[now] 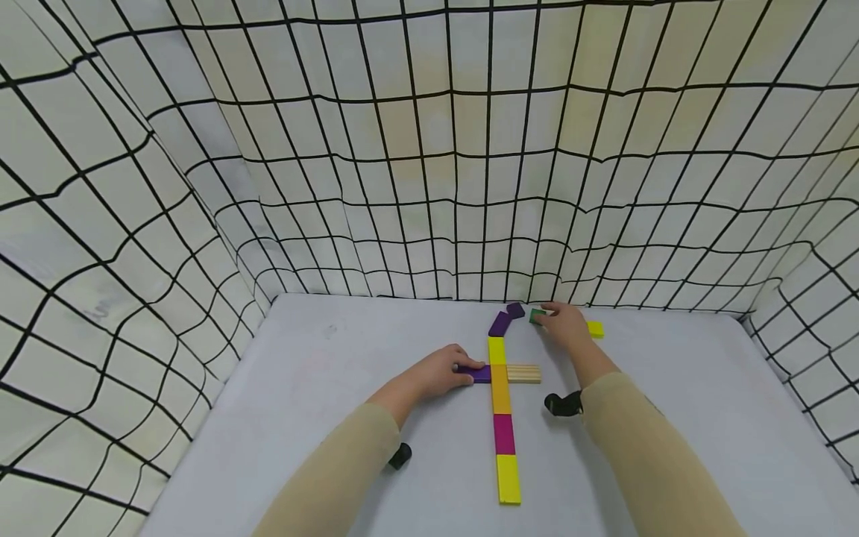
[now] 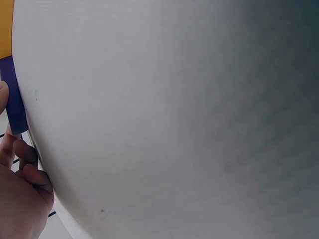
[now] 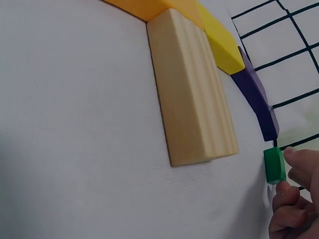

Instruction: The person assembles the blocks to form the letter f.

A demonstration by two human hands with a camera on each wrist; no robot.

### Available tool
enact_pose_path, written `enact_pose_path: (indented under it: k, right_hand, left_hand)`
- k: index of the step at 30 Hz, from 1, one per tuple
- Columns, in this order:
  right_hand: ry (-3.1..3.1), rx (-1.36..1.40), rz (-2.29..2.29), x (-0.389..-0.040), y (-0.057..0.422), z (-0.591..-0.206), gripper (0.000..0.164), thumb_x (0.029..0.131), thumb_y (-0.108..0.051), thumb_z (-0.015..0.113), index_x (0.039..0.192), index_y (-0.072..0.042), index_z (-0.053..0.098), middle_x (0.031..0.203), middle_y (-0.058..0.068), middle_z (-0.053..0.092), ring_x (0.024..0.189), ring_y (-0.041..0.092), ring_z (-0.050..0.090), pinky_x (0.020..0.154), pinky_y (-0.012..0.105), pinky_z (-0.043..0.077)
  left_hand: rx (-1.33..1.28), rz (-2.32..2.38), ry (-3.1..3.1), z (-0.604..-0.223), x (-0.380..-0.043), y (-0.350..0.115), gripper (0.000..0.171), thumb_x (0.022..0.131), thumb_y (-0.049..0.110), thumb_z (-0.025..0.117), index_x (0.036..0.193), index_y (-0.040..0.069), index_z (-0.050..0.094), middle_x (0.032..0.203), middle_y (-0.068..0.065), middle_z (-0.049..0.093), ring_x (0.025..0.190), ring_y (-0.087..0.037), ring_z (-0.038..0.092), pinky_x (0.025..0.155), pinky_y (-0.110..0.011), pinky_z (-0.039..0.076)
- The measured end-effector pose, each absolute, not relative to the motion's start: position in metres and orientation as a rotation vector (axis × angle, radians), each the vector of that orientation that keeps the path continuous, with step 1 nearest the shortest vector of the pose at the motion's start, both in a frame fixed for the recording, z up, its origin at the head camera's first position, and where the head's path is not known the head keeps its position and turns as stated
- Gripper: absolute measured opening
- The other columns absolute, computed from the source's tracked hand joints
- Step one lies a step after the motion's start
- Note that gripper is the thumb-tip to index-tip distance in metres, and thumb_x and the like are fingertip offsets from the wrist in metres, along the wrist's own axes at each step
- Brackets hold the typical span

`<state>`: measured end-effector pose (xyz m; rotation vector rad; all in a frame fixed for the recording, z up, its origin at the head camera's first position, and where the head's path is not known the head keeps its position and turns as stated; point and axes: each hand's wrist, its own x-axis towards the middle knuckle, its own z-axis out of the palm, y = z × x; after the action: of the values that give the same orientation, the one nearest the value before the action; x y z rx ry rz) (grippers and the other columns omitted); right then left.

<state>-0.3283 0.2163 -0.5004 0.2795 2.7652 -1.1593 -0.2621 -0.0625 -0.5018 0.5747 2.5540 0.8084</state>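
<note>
My left hand [image 1: 438, 371] holds a purple block [image 1: 482, 374] between thumb and fingers, its end against the left side of an orange block [image 1: 500, 389]. In the left wrist view the same purple block [image 2: 16, 107] shows at the left edge. My right hand [image 1: 565, 324] pinches a small green block [image 1: 537, 316] near the table's far edge; in the right wrist view the green block [image 3: 274, 165] is close to the end of a bent run of purple blocks [image 3: 256, 94]. A plain wooden block [image 1: 523, 374] sticks out from the orange block's right side.
A yellow block [image 1: 496, 350] lies above the orange one, with a magenta block [image 1: 505, 434] and another yellow block [image 1: 508, 479] below. A loose yellow block [image 1: 596, 330] lies right of my right hand. Black netting [image 1: 456, 156] rises around the white table [image 1: 322, 350].
</note>
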Motion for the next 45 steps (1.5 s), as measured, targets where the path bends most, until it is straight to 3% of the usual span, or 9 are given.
enact_pose_path:
  k: [15, 23, 30, 34, 45]
  right_hand:
    - [2.760, 0.321, -1.218, -0.328, 0.220, -0.510, 0.044, 0.100, -0.028, 0.058, 0.141, -0.011, 0.056, 0.126, 0.020, 0.056, 0.097, 0.029, 0.055, 0.078, 0.036, 0.049]
    - [2.750, 0.374, -1.215, -0.333, 0.219, -0.511, 0.049, 0.100, -0.030, 0.059, 0.144, -0.010, 0.051, 0.132, 0.022, 0.055, 0.109, 0.033, 0.054, 0.091, 0.044, 0.048]
    - [2.768, 0.389, -1.209, -0.333, 0.211, -0.508, 0.047, 0.100, -0.030, 0.058, 0.142, -0.010, 0.054, 0.148, 0.021, 0.044, 0.139, 0.039, 0.036, 0.112, 0.052, 0.031]
    - [2.770, 0.412, -1.197, -0.332, 0.208, -0.506, 0.047, 0.100, -0.032, 0.058, 0.142, -0.011, 0.055, 0.152, 0.021, 0.040, 0.142, 0.040, 0.031, 0.113, 0.052, 0.029]
    - [2.780, 0.427, -1.172, -0.329, 0.206, -0.503, 0.047, 0.101, -0.032, 0.057, 0.142, -0.012, 0.054, 0.151, 0.021, 0.041, 0.139, 0.040, 0.035, 0.111, 0.052, 0.033]
  left_hand:
    - [0.567, 0.805, 2.556, -0.504, -0.263, -0.063, 0.035, 0.096, 0.027, 0.068, 0.129, 0.036, 0.067, 0.115, 0.008, 0.055, 0.104, -0.014, 0.052, 0.102, -0.035, 0.043]
    - [0.601, 0.790, 2.561, -0.502, -0.262, -0.062, 0.036, 0.095, 0.027, 0.069, 0.130, 0.034, 0.066, 0.114, 0.005, 0.056, 0.104, -0.015, 0.052, 0.101, -0.036, 0.044]
    - [0.574, 0.789, 2.565, -0.502, -0.261, -0.062, 0.037, 0.095, 0.027, 0.069, 0.130, 0.035, 0.066, 0.114, 0.006, 0.055, 0.104, -0.015, 0.052, 0.101, -0.034, 0.044]
    - [0.579, 0.793, 2.563, -0.502, -0.261, -0.062, 0.036, 0.095, 0.026, 0.069, 0.130, 0.034, 0.066, 0.114, 0.005, 0.055, 0.103, -0.015, 0.052, 0.100, -0.035, 0.044]
    - [0.581, 0.793, 2.563, -0.502, -0.261, -0.063, 0.036, 0.095, 0.026, 0.068, 0.130, 0.034, 0.066, 0.114, 0.005, 0.056, 0.104, -0.015, 0.052, 0.101, -0.035, 0.044]
